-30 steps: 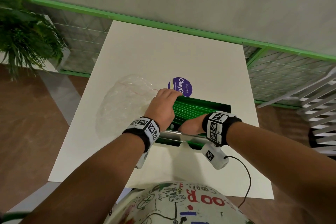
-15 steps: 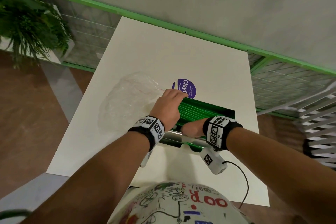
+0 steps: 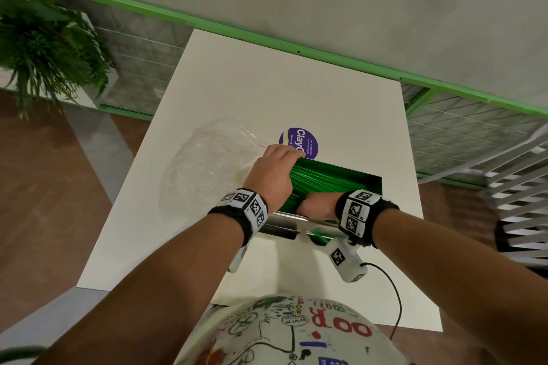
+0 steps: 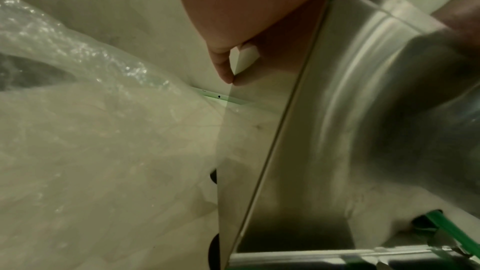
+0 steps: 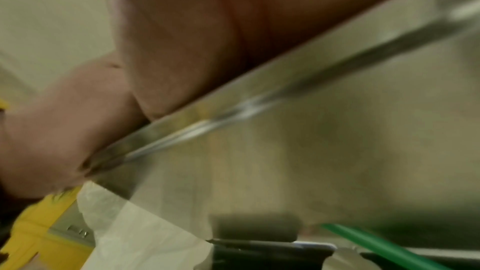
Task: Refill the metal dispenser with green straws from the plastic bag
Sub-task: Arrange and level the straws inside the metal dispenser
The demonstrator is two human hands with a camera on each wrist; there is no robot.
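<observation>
The metal dispenser (image 3: pixel 296 221) stands on the white table (image 3: pixel 296 92), its open top packed with green straws (image 3: pixel 329 181). My left hand (image 3: pixel 274 170) grips its far left corner, fingers curled over the rim. In the left wrist view the fingers (image 4: pixel 221 63) hook over the side wall (image 4: pixel 311 130). My right hand (image 3: pixel 317 207) reaches over the near rim into the straws; its fingers are hidden. The right wrist view is blurred, showing palm (image 5: pixel 182 48), metal edge (image 5: pixel 311 151) and one straw (image 5: pixel 384 247). The clear plastic bag (image 3: pixel 207 163) lies crumpled left of the dispenser.
A purple round sticker (image 3: pixel 302 142) is on the table just behind the dispenser. A green railing (image 3: pixel 296 44) runs behind the table, a potted plant (image 3: pixel 44 47) stands far left, and white slats (image 3: pixel 519 187) are at the right. A black cable (image 3: pixel 397 299) hangs from my right wrist.
Both hands stay on the dispenser in nearly the same places. Only the head view has shifted slightly.
</observation>
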